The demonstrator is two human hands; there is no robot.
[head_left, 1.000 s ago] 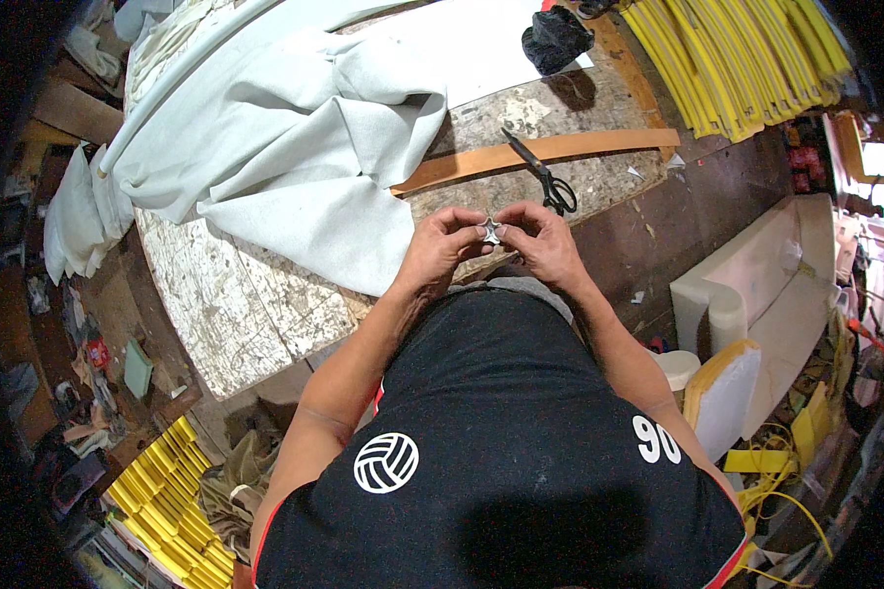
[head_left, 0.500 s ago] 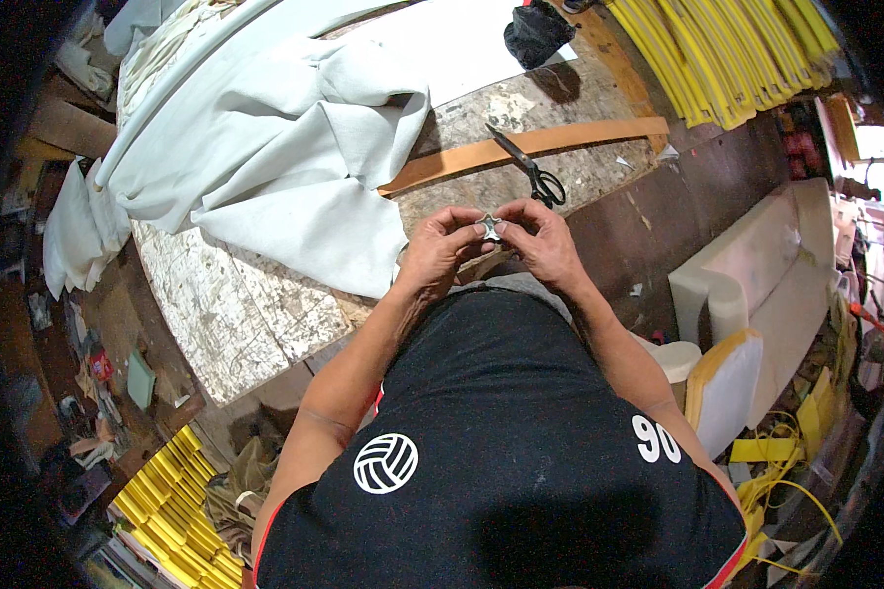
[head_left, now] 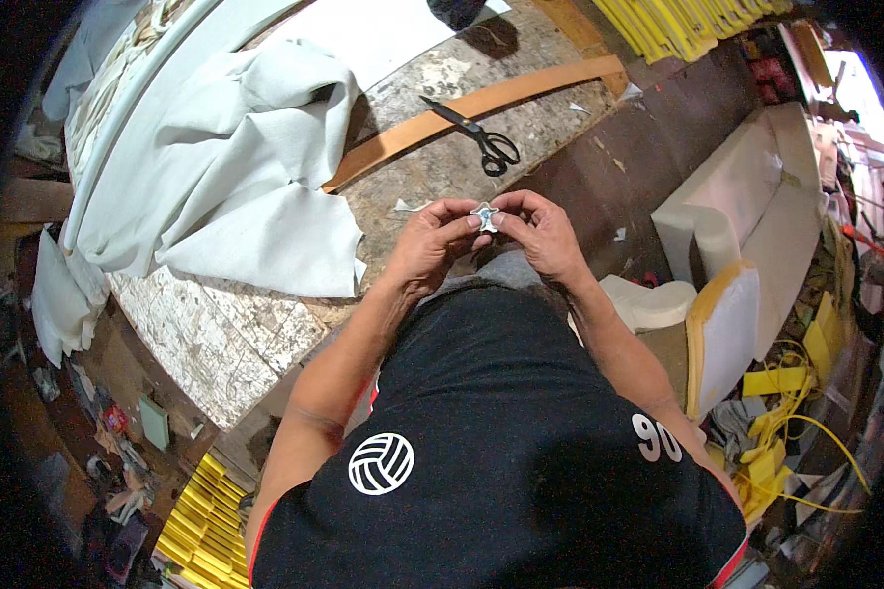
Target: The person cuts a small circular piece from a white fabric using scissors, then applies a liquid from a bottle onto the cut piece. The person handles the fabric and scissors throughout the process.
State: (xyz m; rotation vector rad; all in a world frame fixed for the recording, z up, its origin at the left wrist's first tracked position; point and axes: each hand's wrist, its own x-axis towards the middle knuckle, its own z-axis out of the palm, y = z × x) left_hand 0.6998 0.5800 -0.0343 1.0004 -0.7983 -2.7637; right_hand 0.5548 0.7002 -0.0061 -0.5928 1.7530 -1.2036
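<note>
Between my fingertips, just beyond my lap, is a small pale piece [head_left: 483, 215] with pointed, star-like edges and a bluish centre. My left hand [head_left: 428, 245] pinches one side of it between thumb and fingers. The opposite side is gripped by my right hand [head_left: 542, 240] in a matching pinch. Black-handled scissors [head_left: 483, 143] lie on the worn worktable [head_left: 231, 324] beyond my hands, their blades over a long tan strip [head_left: 393, 144]. To the left, a large light-grey fabric [head_left: 255, 211] is spread in folds over the table.
A cream sofa frame [head_left: 737, 187] stands on the right, with a yellow-edged foam cushion [head_left: 725, 339] nearer me. Yellow strips [head_left: 673, 27] are stacked at the far right, and more yellow pieces [head_left: 201, 525] lie low on the left. Yellow scraps [head_left: 781, 383] clutter the floor at right.
My view has shifted, so table, fabric and scissors appear farther left and the scissors higher. Both hands still pinch the small piece, whose bluish centre now shows more openly.
</note>
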